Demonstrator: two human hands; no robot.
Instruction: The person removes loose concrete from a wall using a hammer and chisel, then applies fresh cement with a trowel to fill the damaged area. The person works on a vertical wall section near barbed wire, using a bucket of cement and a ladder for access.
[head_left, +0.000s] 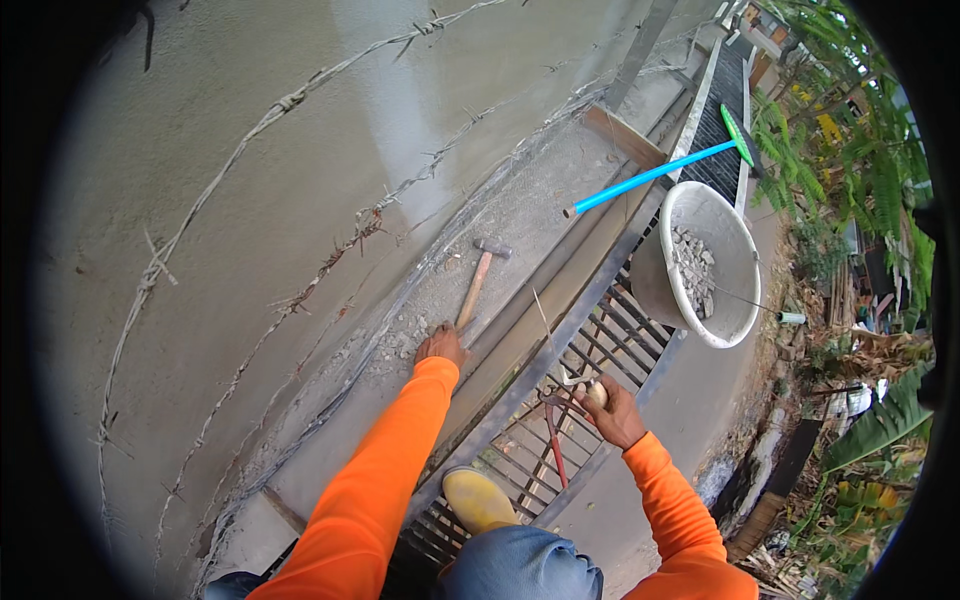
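Observation:
My left hand (441, 345) is down on the rough concrete ledge (545, 190), right at the lower end of a hammer's (476, 285) wooden handle. The hammer lies with its grey head away from me; the back of the hand hides most of the fingers, so I cannot tell whether they grip it. My right hand (612, 412) is closed round the pale handle of a trowel (597, 394), above the metal grating (625, 345). The trowel's bent metal neck shows, and its thin blade seems edge-on. Below it, a red-handled tool (555, 440) rests on the grating.
Barbed wire (285, 105) runs in strands along the grey wall at left. A whitish bucket (745, 245) of rubble (694, 270) stands on the far right. Beyond lies a blue-handled broom (650, 180). My yellow boot (478, 498) is on the grating. Plants (870, 150) border the right side.

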